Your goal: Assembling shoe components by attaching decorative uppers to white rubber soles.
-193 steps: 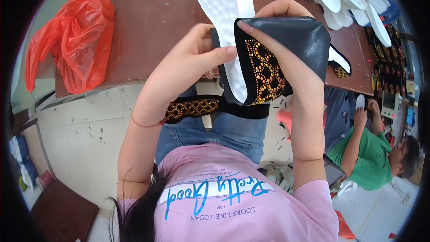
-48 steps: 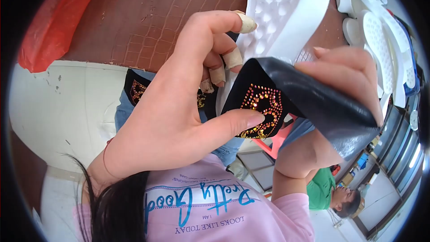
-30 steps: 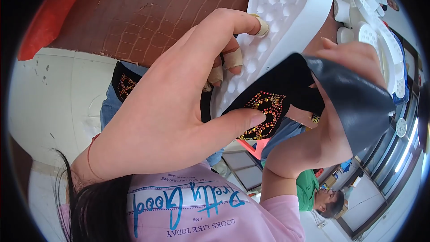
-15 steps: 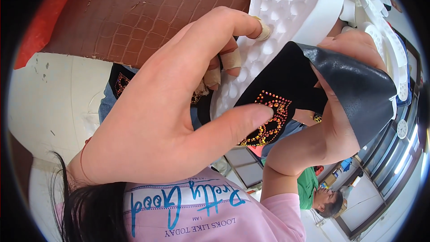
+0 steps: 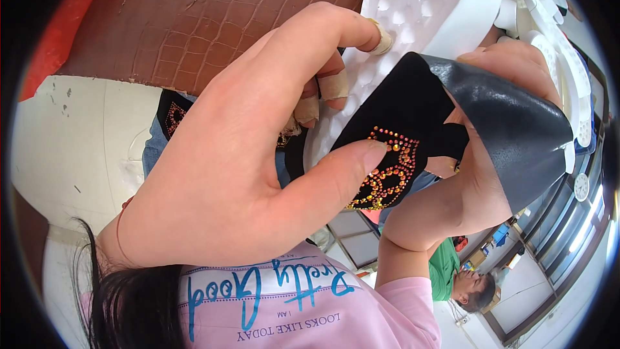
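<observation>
A white slipper sole (image 5: 403, 6) with a bumpy footbed stands tilted at the upper middle. Against it lies a black strap (image 5: 397, 100), set with orange and gold rhinestones and folded so that its smooth dark backing (image 5: 516, 123) faces me on the right. My left hand (image 5: 239, 148) curls round the sole, its taped fingertips on the bumps and its thumb pressed on the rhinestones. The strap's right end is gripped by my right hand (image 5: 516, 68), partly hidden behind the backing.
A brown crocodile-pattern surface (image 5: 213, 26) fills the upper left, with red plastic sheeting (image 5: 71, 32) beside it. More white soles (image 5: 549, 32) are piled at the upper right. Another rhinestone strap (image 5: 173, 118) lies by my left wrist. A person in green (image 5: 445, 271) is in the background.
The strap and my left thumb have shifted slightly left and up. More of the rhinestone pattern shows beside the thumb. Both hands keep their hold.
</observation>
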A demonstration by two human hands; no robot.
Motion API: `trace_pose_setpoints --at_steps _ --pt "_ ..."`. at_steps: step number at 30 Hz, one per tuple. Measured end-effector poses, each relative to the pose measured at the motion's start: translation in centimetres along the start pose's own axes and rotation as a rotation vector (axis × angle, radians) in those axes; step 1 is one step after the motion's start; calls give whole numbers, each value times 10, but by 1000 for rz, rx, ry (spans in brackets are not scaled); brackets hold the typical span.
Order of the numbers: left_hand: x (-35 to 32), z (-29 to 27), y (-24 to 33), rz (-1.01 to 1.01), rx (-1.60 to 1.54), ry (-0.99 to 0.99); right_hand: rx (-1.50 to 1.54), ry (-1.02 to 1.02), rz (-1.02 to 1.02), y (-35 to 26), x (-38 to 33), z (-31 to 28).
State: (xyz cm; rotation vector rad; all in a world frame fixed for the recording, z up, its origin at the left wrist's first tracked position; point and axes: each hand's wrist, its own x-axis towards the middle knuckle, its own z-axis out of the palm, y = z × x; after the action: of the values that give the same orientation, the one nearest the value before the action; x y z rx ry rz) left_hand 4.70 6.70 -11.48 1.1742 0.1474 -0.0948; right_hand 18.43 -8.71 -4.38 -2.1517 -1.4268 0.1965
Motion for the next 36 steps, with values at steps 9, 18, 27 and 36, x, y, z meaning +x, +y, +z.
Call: trace_pose_setpoints --at_steps 9,18,27,36 --pt "0 11 1 72 99 64 -11 104 186 -13 -5 7" --pt "3 7 1 -131 -124 49 242 214 397 -10 -13 12" --pt "3 4 5 -99 -32 60 457 156 490 -28 -6 9" --pt "2 8 8 -78 35 79 430 215 504 -34 -11 9"
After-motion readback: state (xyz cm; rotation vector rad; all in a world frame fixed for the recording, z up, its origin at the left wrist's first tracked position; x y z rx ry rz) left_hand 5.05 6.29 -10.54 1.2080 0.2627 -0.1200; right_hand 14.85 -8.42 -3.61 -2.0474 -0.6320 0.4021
